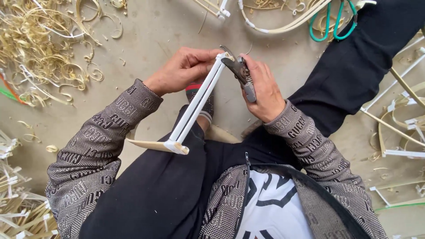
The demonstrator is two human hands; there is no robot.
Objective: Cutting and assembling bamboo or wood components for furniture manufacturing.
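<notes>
My left hand [183, 68] grips the far end of a bundle of thin white-taped cane sticks [195, 105]. The bundle slants down toward my left knee, where its near end is bound with white tape to a flat tan strip [148, 144]. My right hand [263, 88] holds a grey metal cutter [241, 73], its dark jaws touching the bundle's top end beside my left fingers. Both hands are over my lap, above black trousers.
Curled tan shavings [48, 48] lie heaped on the concrete floor at the upper left. Taped cane pieces are piled at the lower left [17, 208] and at the right [398, 128]. A green-handled tool [332, 26] lies at the top. My striped-sock foot [199, 95] is below the bundle.
</notes>
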